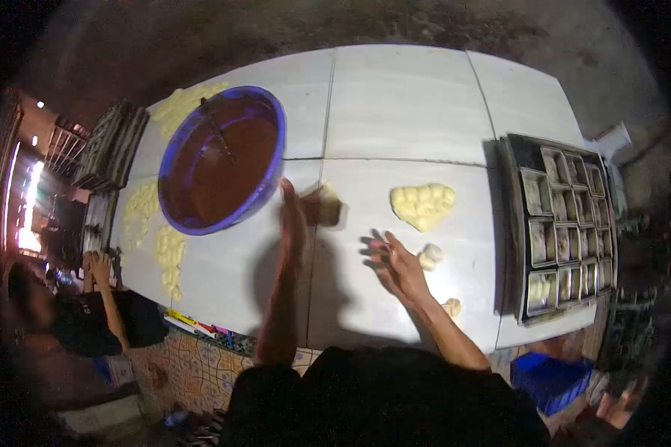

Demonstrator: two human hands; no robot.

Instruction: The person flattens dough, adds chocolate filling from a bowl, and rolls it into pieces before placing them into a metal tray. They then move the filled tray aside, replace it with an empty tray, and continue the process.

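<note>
"How are the hands?"

"Both open and apart. The left hand (294,223) is edge-on; the right hand (399,270) has spread fingers."

"And between them?"

"A brown-and-cream lump (330,208), blurred, over the white tiled table (406,104), just right of the left hand. I can't tell whether they touch."

"What's by the right hand?"

"A small, pale dough lump (430,256) just to its right, and a heart-shaped, cream-coloured dough mass (423,206) on its far side."

"Farther out?"

"A round purple plastic basin (279,141) holding brown filling (227,167), far left; a dark metal rack of rectangular tins (535,153), right."
</note>
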